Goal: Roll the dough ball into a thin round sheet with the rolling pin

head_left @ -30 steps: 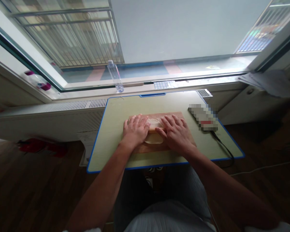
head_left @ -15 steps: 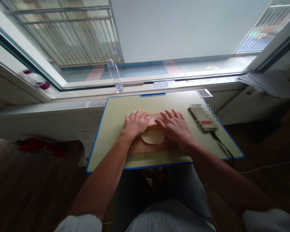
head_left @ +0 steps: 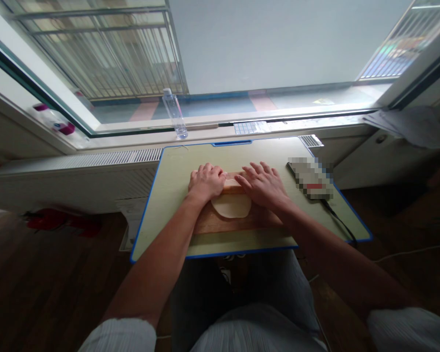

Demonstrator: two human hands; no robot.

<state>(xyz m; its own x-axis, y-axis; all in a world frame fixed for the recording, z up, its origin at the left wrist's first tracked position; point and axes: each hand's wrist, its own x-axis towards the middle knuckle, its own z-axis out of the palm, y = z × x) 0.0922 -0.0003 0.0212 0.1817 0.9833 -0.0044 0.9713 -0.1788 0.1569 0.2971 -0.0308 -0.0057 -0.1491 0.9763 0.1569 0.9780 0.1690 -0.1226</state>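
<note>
A pale, flat round of dough (head_left: 231, 207) lies on a wooden board (head_left: 238, 224). Across the dough runs a wooden rolling pin (head_left: 232, 190), its middle showing between my hands and its ends covered by them. My left hand (head_left: 207, 182) is curled over the pin's left end, fingers bent down. On the right end rests the palm of my right hand (head_left: 264, 185), its fingers stretched forward and spread. The dough's far part shows beyond the pin, between the thumbs.
The board lies on a small pale-green table (head_left: 161, 215) with a blue edge. At its right is a pixelated phone-like device (head_left: 310, 180) with a black cable (head_left: 335, 217). A clear bottle (head_left: 175, 115) stands on the windowsill. Papers (head_left: 407, 124) lie at far right.
My left hand's fingers have curled down from lying flat over the rolling pin. My right hand has shifted slightly away from me, still spread. The dough looks about the same.
</note>
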